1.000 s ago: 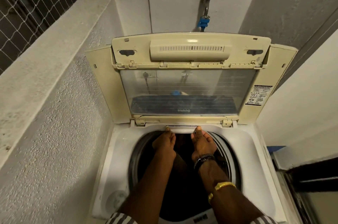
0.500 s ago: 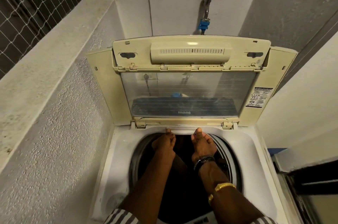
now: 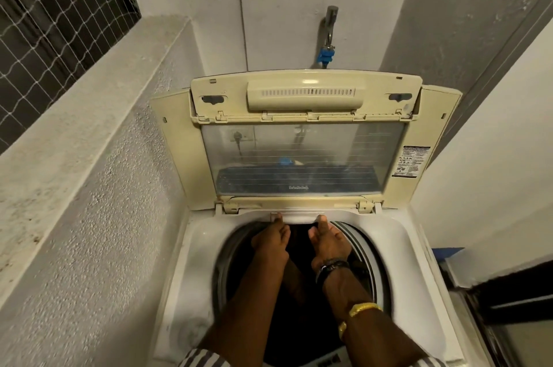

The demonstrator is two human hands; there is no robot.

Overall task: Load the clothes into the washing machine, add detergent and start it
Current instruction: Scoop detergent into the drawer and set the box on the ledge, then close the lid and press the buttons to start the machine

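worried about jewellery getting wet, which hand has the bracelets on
The right hand: a black band at its wrist, a gold bangle further up. The left hand has neither.

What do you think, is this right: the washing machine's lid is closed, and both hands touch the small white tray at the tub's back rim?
Not quite. The head view shows the lid open, standing upright. The rest holds: the left hand and the right hand touch the small white tray at the back rim of the tub.

A cream lid (image 3: 305, 80), white washer (image 3: 399, 236), blue tap fitting (image 3: 325, 56), gold bangle (image 3: 363, 308) and grey-striped sleeve (image 3: 200, 359) are seen.
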